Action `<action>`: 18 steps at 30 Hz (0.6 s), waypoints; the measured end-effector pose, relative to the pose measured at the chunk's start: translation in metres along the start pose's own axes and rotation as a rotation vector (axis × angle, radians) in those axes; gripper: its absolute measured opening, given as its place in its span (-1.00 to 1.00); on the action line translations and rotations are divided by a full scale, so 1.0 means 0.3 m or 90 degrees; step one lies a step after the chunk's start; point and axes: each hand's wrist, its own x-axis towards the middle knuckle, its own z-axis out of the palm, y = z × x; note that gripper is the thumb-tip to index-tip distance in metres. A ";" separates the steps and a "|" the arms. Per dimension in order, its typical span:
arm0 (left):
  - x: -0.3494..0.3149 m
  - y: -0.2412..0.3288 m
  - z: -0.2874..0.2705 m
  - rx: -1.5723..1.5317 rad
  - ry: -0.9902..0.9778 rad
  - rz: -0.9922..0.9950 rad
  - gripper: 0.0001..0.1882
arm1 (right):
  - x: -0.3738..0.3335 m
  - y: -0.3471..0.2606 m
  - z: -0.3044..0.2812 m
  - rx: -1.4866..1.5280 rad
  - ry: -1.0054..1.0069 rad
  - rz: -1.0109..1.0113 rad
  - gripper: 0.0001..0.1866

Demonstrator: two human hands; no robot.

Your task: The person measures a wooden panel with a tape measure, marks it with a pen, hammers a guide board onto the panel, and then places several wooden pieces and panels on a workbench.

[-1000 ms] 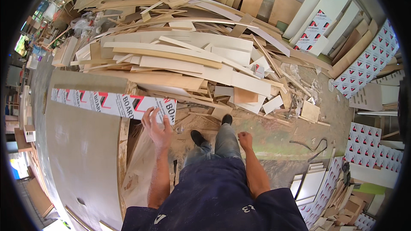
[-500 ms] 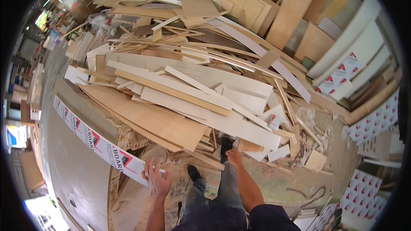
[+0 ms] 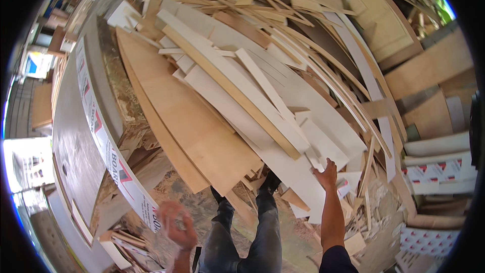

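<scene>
Head view: right hand (image 3: 326,176) spreads wide on a white offcut board (image 3: 298,172) atop the scrap pile (image 3: 242,71); blurred left hand (image 3: 174,230), open, hangs free. Board looks stiff, light, sharp-edged; grip its near edge.

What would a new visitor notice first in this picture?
First, the huge pile of wooden offcuts that fills the middle and top. At lower right the right hand reaches to a white board at the pile's foot. At left, a long board with a white printed edge runs down toward the blurred left hand.
</scene>
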 end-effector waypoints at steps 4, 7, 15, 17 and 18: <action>-0.096 0.062 0.184 -0.118 -0.055 -0.088 -0.54 | -0.016 -0.259 0.076 -0.092 -0.088 -0.010 0.46; -0.099 0.025 0.356 -0.032 0.033 -0.287 -0.38 | -0.039 -0.372 0.157 -0.180 0.015 -0.109 0.61; -0.121 -0.077 0.512 -0.574 -0.039 -0.670 -0.45 | -0.024 -0.478 0.134 -0.242 -0.022 -0.056 0.70; -0.170 -0.063 0.580 -0.544 0.003 -0.698 -0.50 | 0.004 -0.483 0.095 -0.267 -0.005 -0.039 0.60; -0.138 0.001 0.565 -0.473 0.023 -0.723 -0.49 | 0.037 -0.452 0.093 -0.254 0.002 -0.033 0.49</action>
